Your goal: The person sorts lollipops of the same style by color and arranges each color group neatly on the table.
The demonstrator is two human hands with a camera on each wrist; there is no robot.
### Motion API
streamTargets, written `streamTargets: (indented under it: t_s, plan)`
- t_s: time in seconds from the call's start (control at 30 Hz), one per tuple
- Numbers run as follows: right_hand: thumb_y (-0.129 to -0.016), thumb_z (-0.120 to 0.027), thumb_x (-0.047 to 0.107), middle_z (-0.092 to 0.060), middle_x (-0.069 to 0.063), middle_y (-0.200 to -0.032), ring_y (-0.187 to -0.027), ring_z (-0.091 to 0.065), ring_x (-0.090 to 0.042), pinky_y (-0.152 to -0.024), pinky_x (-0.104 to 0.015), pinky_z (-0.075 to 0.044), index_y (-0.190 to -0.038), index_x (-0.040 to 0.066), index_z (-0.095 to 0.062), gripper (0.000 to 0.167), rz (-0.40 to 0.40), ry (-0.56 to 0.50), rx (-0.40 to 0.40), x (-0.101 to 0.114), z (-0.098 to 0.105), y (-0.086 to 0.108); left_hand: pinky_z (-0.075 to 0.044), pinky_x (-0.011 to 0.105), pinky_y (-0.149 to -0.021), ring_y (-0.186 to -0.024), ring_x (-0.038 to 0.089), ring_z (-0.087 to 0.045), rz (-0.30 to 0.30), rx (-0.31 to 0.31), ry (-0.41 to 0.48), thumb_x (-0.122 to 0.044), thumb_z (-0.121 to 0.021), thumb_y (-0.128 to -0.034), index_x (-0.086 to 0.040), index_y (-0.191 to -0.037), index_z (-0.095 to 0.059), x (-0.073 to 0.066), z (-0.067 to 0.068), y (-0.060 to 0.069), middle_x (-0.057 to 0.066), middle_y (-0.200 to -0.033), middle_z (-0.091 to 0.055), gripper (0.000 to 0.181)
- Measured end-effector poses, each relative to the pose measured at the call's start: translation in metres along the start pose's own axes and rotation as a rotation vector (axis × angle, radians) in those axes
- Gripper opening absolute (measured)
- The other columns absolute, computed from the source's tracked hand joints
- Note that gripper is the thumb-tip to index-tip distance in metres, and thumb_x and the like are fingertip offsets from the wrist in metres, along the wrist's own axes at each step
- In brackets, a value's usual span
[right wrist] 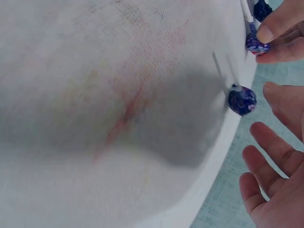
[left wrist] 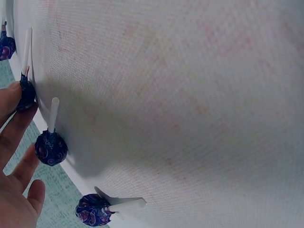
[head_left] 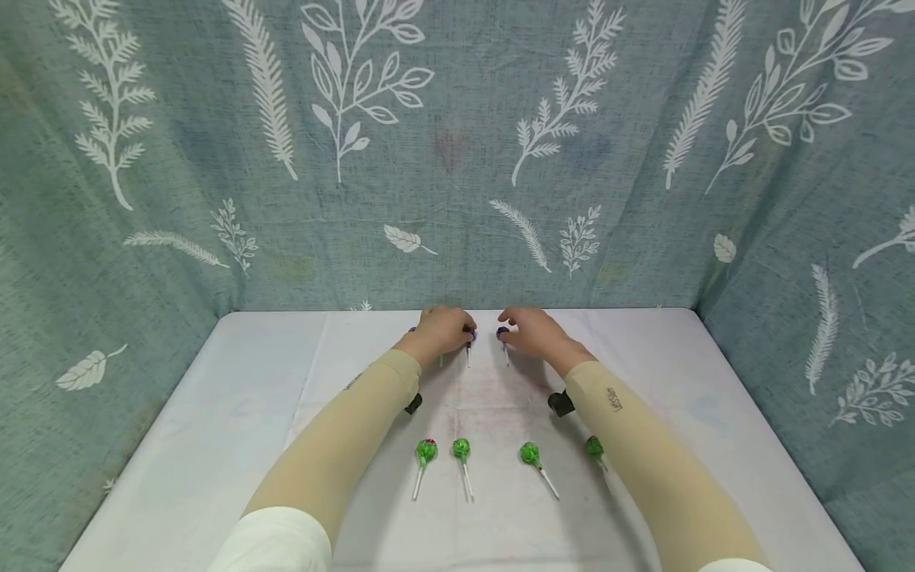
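Observation:
At the far edge of the table, several lollipops in dark blue-purple wrappers lie in a row with white sticks. My left hand pinches one purple lollipop by its wrapped head, between thumb and fingers. Two more lollipops, a nearer one and an outer one, lie beside that hand. My right hand has its fingers spread, close to another purple lollipop; a small gap shows between them in the right wrist view.
Closer to me lie green-wrapped lollipops: two at left, the first and the second, one right of centre, and one beside my right forearm. A white cloth covers the table. Behind hangs a leaf-patterned curtain.

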State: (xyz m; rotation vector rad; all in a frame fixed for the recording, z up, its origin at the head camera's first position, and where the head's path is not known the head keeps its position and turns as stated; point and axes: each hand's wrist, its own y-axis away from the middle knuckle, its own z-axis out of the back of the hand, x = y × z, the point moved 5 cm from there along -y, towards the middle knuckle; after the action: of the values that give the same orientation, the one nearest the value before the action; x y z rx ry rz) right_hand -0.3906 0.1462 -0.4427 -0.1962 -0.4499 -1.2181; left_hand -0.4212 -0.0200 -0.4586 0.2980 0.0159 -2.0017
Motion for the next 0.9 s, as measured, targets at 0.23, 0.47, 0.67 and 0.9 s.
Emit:
streamTargets:
  t_s: [0.23, 0.47, 0.67, 0.9]
  plan:
    - [-0.097, -0.067, 0.020, -0.061, -0.015, -0.128, -0.119, -0.056, -0.032, -0.097, -0.046, -0.046, -0.134, 0.006, -0.061, 0.040, 0.078, 0.025, 0.000, -0.004, 0.007, 0.016, -0.030, 0.056, -0.102, -0.121, 0.031, -0.053, 0.006, 0.003, 0.007, -0.029, -0.064, -0.0985, -0.027, -0.119, -0.073, 0.000, 0.001, -0.001, -0.004, -0.123, -0.066, 0.022]
    - [-0.097, -0.067, 0.021, -0.062, -0.010, -0.130, -0.118, -0.057, -0.031, -0.097, -0.045, -0.047, -0.133, 0.006, -0.062, 0.039, 0.120, -0.006, -0.005, -0.013, 0.010, 0.039, -0.029, 0.056, -0.103, -0.123, 0.030, -0.051, 0.027, 0.017, 0.024, -0.029, -0.064, -0.0988, -0.027, -0.120, -0.073, 0.002, -0.003, -0.002, -0.005, -0.124, -0.066, 0.023]
    - [-0.096, -0.068, 0.022, -0.061, -0.012, -0.131, -0.115, -0.059, -0.029, -0.097, -0.044, -0.047, -0.133, 0.005, -0.061, 0.040, 0.133, -0.044, -0.010, -0.025, 0.016, 0.064, -0.029, 0.056, -0.104, -0.124, 0.031, -0.050, 0.030, 0.020, 0.015, -0.030, -0.064, -0.0985, -0.027, -0.121, -0.072, 0.005, -0.005, -0.005, -0.004, -0.126, -0.065, 0.024]
    - [-0.095, -0.070, 0.020, -0.063, -0.013, -0.127, -0.112, -0.060, -0.028, -0.095, -0.044, -0.048, -0.129, 0.005, -0.064, 0.038, 0.147, -0.071, -0.055, -0.040, 0.026, 0.097, -0.029, 0.056, -0.105, -0.123, 0.031, -0.052, 0.022, -0.007, 0.017, -0.028, -0.064, -0.0989, -0.026, -0.119, -0.073, 0.001, -0.002, -0.001, -0.004, -0.124, -0.066, 0.022]
